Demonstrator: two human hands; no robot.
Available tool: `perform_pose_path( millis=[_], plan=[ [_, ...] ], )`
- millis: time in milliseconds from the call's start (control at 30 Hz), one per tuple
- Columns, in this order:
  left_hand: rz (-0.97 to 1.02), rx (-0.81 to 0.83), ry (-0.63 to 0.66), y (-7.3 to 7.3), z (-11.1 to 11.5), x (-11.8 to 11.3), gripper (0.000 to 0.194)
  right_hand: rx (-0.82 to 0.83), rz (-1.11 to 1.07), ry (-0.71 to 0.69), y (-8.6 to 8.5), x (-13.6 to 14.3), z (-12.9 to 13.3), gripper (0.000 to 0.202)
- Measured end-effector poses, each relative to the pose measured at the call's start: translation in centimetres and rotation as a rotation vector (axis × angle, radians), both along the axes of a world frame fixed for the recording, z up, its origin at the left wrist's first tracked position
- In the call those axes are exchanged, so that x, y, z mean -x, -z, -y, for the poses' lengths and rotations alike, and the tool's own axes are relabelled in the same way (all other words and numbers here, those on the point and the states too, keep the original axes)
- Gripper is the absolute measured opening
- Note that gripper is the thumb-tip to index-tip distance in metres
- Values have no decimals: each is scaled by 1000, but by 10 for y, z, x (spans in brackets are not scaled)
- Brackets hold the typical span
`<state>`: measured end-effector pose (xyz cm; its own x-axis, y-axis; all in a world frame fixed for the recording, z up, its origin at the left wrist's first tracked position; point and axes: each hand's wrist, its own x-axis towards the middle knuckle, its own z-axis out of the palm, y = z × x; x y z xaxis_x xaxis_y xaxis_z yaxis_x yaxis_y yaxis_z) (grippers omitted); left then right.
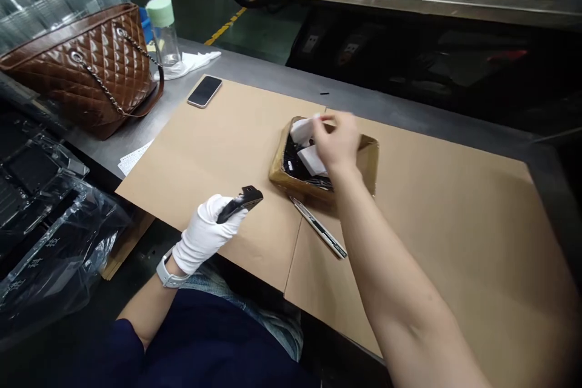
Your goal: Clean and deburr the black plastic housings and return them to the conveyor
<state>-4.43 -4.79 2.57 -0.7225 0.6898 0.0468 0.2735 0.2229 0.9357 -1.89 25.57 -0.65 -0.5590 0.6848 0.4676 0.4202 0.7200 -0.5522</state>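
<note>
My left hand (207,233), in a white glove, is closed around a small black part (240,202), perhaps plastic, with a raised notch at its end. It is held over the near edge of the cardboard. My bare right hand (337,138) is above a small brown box (291,180), its thumb and fingers pinched together and a little blurred. Something whitish shows at the fingertips, too small to name. Inside the box lie white pieces (311,159) and several black bits. A slim utility knife (321,230) rests on the cardboard just in front of the box.
Brown cardboard sheets (436,224) cover the metal table (254,73). A phone (205,91) lies at the far left. Beyond it stand a brown quilted handbag (104,66) and a green-capped bottle (166,36) by a white cloth (195,63). Plastic-wrapped goods (54,254) sit at left.
</note>
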Motion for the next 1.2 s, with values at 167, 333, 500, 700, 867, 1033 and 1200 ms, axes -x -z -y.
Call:
perform_pose_path(
  millis=[167, 333, 500, 700, 867, 1033, 1200],
  plan=[
    [-56, 58, 4, 10, -1, 7, 14, 144, -208, -105, -35, -8, 21, 28],
    [6, 66, 11, 9, -8, 9, 9, 445, -286, -484, -50, -25, 102, 13],
    [130, -55, 50, 13, -12, 7, 17, 474, -15, -893, -35, -35, 157, 22],
    [6, 18, 104, 20, -12, 0, 29, 668, 41, -619, -29, -29, 171, 20],
    [-177, 77, 95, 27, -15, -5, 22, 790, -95, -500, -24, -31, 176, 29],
    [-87, 33, 99, 28, -12, -7, 23, 740, -114, -543, -20, -37, 180, 32],
    [-145, 49, 81, 27, -9, -11, 31, 844, -207, -320, -25, -29, 195, 24]
  ],
)
